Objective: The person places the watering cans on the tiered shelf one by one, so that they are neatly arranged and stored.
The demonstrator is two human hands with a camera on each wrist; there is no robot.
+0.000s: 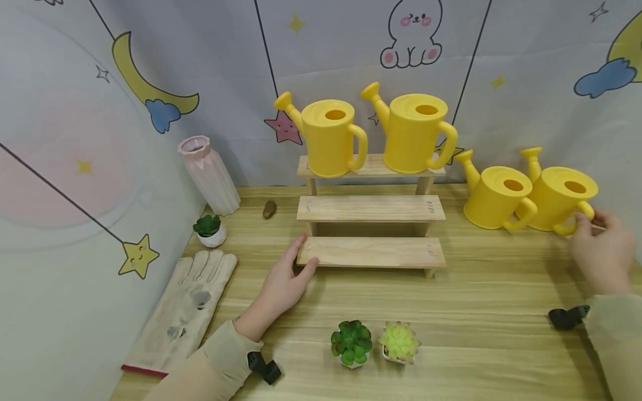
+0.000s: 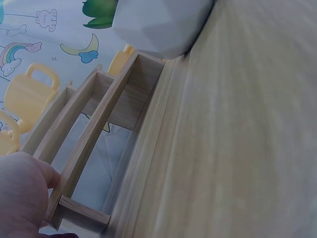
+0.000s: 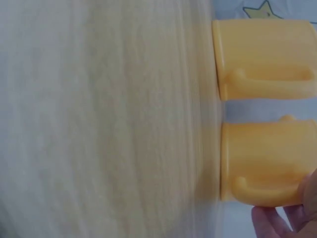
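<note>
My right hand (image 1: 604, 250) holds the handle of the rightmost yellow watering can (image 1: 562, 195), fingers and thumb at the handle's upper part. That can stands on the table close beside another yellow watering can (image 1: 494, 195). My left hand (image 1: 281, 281) grips the left end of a three-step wooden stand (image 1: 371, 252) at its lowest step, thumb at the front edge and index finger toward the back corner. Two more cans, a left one (image 1: 328, 139) and a right one (image 1: 413, 136), stand on the top step, spouts pointing left. The middle step (image 1: 371, 208) is bare.
Two small potted succulents, one dark green (image 1: 352, 341) and one light green (image 1: 399, 341), stand in front of the stand. At left are a pink-white vase (image 1: 213, 178), a small potted plant (image 1: 210, 231), a stone (image 1: 269, 209) and a stained glove (image 1: 185, 312). A printed curtain (image 1: 210, 50) hangs behind.
</note>
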